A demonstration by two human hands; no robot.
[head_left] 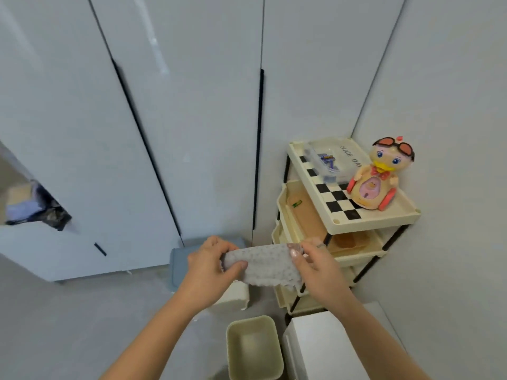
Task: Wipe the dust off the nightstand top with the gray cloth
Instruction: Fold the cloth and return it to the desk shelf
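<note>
Head view: left hand (211,259) and right hand (315,263) each pinch an end of the gray cloth (266,266), held taut in mid-air. Likely nightstand (329,346) below right, untouched. Fold cloth into a flat pad before wiping

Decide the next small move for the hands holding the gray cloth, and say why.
Probably lower the gray cloth onto the white nightstand top below: the left hand and right hand pinch it stretched in mid-air, touching no surface yet.

Duck toy (380,176) nr clear box (329,163); beige bin (253,349) on floor
</note>
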